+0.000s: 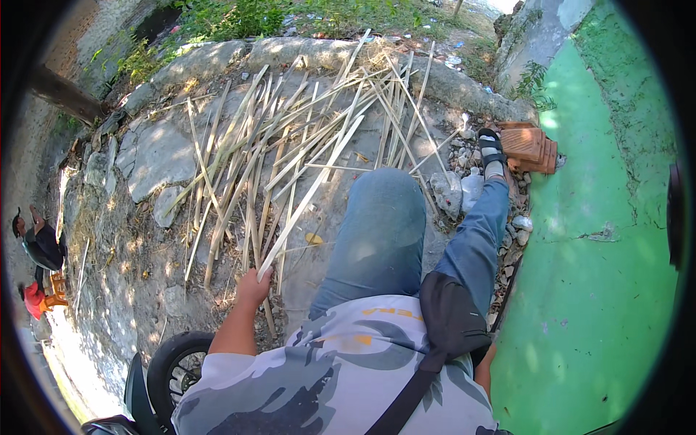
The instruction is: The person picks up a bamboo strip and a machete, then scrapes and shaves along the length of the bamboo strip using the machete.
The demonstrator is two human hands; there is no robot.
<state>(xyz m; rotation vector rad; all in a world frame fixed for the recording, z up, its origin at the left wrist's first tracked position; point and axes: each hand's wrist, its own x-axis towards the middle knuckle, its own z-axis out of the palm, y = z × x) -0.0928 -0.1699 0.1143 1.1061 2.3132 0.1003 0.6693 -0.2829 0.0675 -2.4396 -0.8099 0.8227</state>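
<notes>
My left hand [253,288] is closed around the near end of a long pale bamboo strip [313,194]. The strip slants away to the upper right, across a loose heap of similar bamboo strips [250,141] lying crisscross on the ground. Of my right arm [484,371], only a bit of skin shows low at my right side, beside the black bag. Its fingers are hidden, so what they hold cannot be made out.
Orange-brown clay blocks [529,147] are stacked by my sandalled right foot, near rubble [513,235] along a green floor [587,304]. A low stone kerb [304,52] runs behind the heap. A motorbike wheel [177,366] stands lower left; a seated person [43,243] is far left.
</notes>
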